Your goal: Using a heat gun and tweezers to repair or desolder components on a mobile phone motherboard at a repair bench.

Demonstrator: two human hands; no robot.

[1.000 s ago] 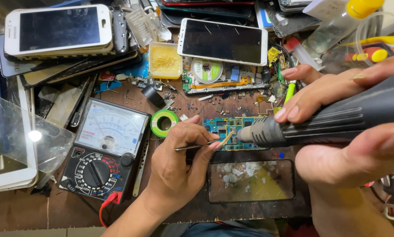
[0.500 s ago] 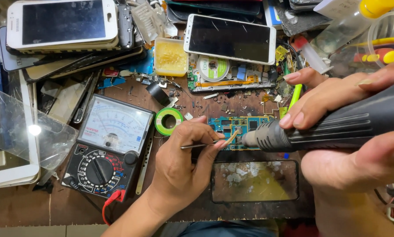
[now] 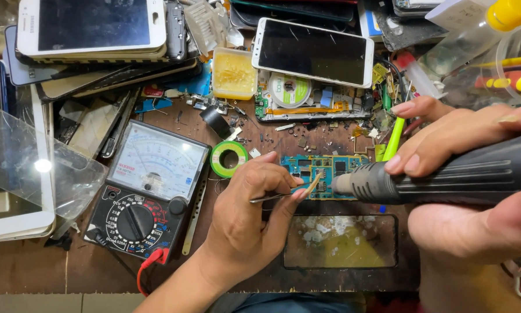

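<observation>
The wooden desk (image 3: 34, 272) is crowded with phones, parts and an analog multimeter (image 3: 147, 194) toward its left edge. Near the middle lies a blue circuit board (image 3: 324, 168). The left hand (image 3: 249, 226) pinches tweezers (image 3: 286, 194), tips on the board; the right hand (image 3: 475, 174) grips a black hot-air tool (image 3: 446, 177), nozzle just beside it.

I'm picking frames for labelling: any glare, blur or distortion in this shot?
Head view: a bright lamp reflection glares on the clear plastic cover at left; the circuit board and the tweezers in the left hand are sharp; the right hand with the grey hot-air tool looms large near the lens; the edges bow slightly.
</observation>
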